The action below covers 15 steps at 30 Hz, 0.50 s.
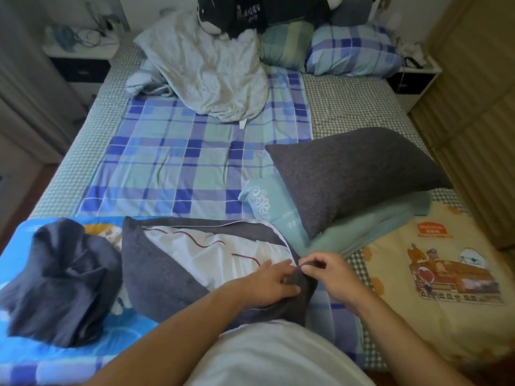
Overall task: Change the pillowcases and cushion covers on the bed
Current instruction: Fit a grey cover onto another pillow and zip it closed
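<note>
A white cushion insert point(211, 254) with thin red lines lies partly inside a grey cover point(156, 280) at the foot of the bed, the zip opening gaping along its top. My left hand point(267, 280) presses and grips the cover's right corner. My right hand point(331, 274) pinches the same grey corner by the zip end. A second cushion in a grey cover point(354, 174) leans on a folded teal cloth point(370, 221) to the right. A crumpled dark grey cover point(61, 285) sits at the left.
A bare white pillow point(211, 76) lies at the head with a plaid pillow point(351, 51), a teal striped pillow point(284, 43) and a dark plush toy point(231, 15). A plaid sheet point(178, 160) covers the middle. A cream cartoon quilt point(434, 274) lies right, nightstands point(80, 59) flank the bed.
</note>
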Motion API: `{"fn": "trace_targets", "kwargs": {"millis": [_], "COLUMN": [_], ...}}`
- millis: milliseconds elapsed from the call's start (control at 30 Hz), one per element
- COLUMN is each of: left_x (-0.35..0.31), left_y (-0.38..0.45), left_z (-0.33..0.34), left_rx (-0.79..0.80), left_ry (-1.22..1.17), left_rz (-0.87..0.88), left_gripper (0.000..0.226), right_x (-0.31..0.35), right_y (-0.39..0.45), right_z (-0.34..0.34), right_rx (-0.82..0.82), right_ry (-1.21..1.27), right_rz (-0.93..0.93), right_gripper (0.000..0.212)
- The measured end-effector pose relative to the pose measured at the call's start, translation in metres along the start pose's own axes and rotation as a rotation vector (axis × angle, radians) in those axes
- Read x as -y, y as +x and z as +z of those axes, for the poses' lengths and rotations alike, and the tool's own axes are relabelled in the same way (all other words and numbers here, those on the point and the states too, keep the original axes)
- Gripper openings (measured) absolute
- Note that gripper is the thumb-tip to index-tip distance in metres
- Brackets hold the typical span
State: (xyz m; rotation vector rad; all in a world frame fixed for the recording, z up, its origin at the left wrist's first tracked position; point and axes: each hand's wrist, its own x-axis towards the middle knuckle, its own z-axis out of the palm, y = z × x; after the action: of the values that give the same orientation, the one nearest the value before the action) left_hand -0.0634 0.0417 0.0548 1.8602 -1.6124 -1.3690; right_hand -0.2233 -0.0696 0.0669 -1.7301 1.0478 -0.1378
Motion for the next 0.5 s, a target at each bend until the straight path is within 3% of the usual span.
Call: {"fn": "trace_targets", "kwargs": {"millis": [100, 167, 267, 300, 400, 500], "left_x": [-0.007, -0.008, -0.006, 0.002, 0.036, 0.066], "left_y": [-0.008, -0.020, -0.049, -0.061, -0.101, -0.137], "left_z": [0.006, 0.006, -0.003, -0.008, -0.031, -0.057], "left_rx": [0.100, 0.079, 0.141, 0.189, 0.250, 0.074], "left_ry": [0.133, 0.175, 0.223, 0.202, 0.402, 0.592], "left_rz": [0.077, 0.141, 0.057, -0.033, -0.158, -0.200], "left_gripper": [0.036, 0.033, 0.028, 0.029, 0.030, 0.020], "right_x": [-0.003, 0.006, 0.013, 0.014, 0.026, 0.039], "right_y": [0.009, 0.016, 0.028, 0.033, 0.040, 0.043], "right_z": [0.000, 0.011, 0.030, 0.033, 0.033, 0.027], "right_rx": [0.081, 0.105, 0.189, 0.206, 0.215, 0.290], "right_ry": [-0.377, -0.442, -0.555, -0.604, -0.720, -0.713], "right_rz": [-0.076, -0.110, 0.086, 0.138, 0.077, 0.043], "right_gripper": [0.025, 0.051, 0.081, 0.077, 0.025, 0.024]}}
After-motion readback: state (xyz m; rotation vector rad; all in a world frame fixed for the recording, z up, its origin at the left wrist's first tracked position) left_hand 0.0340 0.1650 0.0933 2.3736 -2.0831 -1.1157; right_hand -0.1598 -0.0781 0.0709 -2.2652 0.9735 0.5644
